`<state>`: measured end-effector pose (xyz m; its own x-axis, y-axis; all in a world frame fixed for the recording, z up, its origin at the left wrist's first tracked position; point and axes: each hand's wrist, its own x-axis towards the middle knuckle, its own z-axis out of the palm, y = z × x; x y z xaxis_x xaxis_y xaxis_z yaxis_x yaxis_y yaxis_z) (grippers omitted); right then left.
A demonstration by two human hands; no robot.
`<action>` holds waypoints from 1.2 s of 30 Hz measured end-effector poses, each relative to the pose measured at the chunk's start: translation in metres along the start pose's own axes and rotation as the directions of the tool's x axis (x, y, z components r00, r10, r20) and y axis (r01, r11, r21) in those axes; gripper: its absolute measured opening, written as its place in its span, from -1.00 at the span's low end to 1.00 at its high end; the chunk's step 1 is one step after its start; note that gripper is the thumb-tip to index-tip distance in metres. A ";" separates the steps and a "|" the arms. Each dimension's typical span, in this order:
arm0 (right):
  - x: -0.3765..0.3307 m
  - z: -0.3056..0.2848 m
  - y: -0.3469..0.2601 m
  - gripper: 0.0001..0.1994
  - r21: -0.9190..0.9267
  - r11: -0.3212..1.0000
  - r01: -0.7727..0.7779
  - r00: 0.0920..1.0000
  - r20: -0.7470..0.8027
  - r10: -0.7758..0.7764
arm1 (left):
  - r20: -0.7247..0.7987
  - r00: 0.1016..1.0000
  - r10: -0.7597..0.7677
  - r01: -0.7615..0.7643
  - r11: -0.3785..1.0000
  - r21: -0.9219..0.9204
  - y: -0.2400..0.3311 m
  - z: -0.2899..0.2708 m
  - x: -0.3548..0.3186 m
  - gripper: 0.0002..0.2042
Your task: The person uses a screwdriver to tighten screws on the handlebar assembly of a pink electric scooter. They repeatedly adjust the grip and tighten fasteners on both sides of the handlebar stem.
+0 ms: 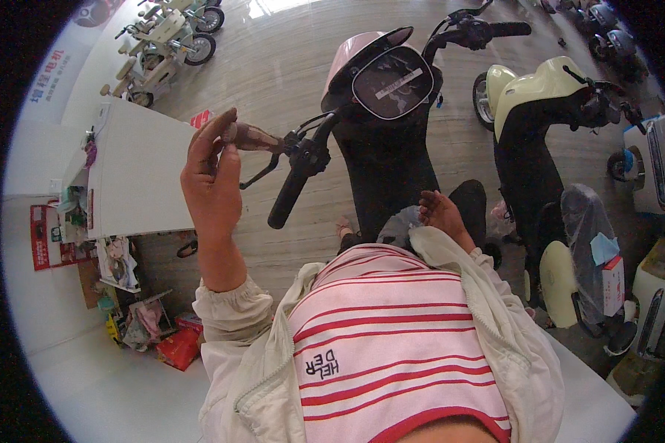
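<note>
In front of me stands an electric scooter with a pink front cover, a dark display and a black body. My left hand is raised beside the left handlebar grip. Its thumb and fingers close on a brownish, tapered piece, whose narrow end meets the lever mount on the handlebar; its exact kind is unclear. My right hand hovers low before my body, fingers loosely apart with nothing in them. Close by it lies clear plastic wrap. The right handlebar grip stands well beyond that hand.
A pale yellow scooter is parked at the right, near a plastic-wrapped seat and a red-and-white box. At the left stands a white counter, with red bags below. More two-wheelers line the far left.
</note>
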<state>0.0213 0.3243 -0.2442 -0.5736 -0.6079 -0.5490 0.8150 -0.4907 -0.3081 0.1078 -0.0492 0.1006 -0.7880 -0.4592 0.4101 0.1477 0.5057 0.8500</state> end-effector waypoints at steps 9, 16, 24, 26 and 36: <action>0.003 -0.008 0.001 -0.67 -0.065 0.998 0.021 1.000 0.010 -0.021 | -0.008 0.998 0.069 -0.066 0.979 0.193 0.002 0.002 0.003 -0.73; 0.002 -0.008 0.003 -0.66 -0.119 0.991 0.069 0.997 0.049 -0.063 | -0.047 0.997 0.056 -0.054 0.998 0.037 -0.002 0.005 0.001 -0.75; 0.000 -0.002 0.001 -0.67 -0.060 0.998 0.026 0.999 0.021 -0.024 | -0.015 0.999 0.039 -0.037 0.993 0.114 0.000 0.001 0.001 -0.73; 0.001 0.000 0.003 -0.69 -0.052 0.998 0.046 0.999 0.027 -0.045 | -0.012 1.000 0.027 -0.026 1.000 0.016 0.000 0.001 0.001 -0.73; -0.001 0.003 0.001 -0.70 0.047 0.999 -0.002 1.000 0.030 0.001 | 0.000 0.998 0.063 -0.063 0.989 0.134 0.002 0.000 0.001 -0.74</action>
<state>0.0224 0.3223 -0.2414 -0.5751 -0.6268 -0.5257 0.8116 -0.5179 -0.2702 0.1076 -0.0491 0.1028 -0.7771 -0.4262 0.4631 0.1152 0.6270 0.7704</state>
